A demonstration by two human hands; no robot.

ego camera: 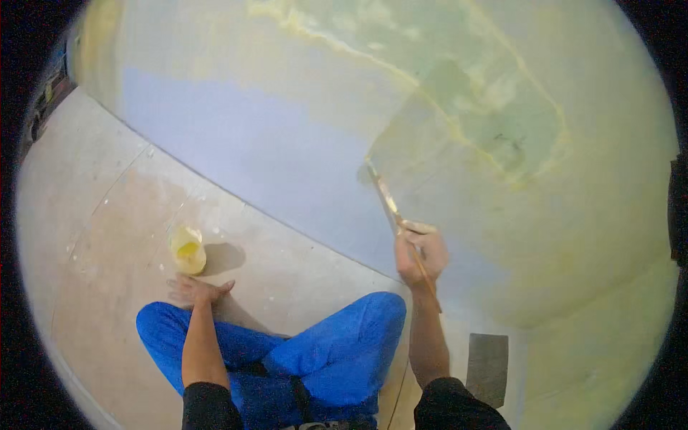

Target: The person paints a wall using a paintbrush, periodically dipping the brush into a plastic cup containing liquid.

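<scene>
My right hand point(422, 251) grips a slender paintbrush point(386, 192) with a wooden handle, which slants down past my wrist. Its tip meets, or nearly meets, a painted wall point(231, 129) at the lower border of a yellowish area, beside a pale lilac-blue band. Above the brush is a painted green shape point(478, 91) with a yellow outline. On the left, my left hand point(198, 290) is spread beside my knee, low by the floor and holding nothing. Just beyond its fingers stands a translucent cup point(189, 251) with yellow paint inside.
Specks of paint dot the pale floor point(129, 226), which has thin seams. My crossed legs in blue trousers point(333, 344) rest close to the wall's lower edge. A dark grey rectangle point(488, 371) lies right of my right forearm. Blurred objects point(51, 102) stand at far left.
</scene>
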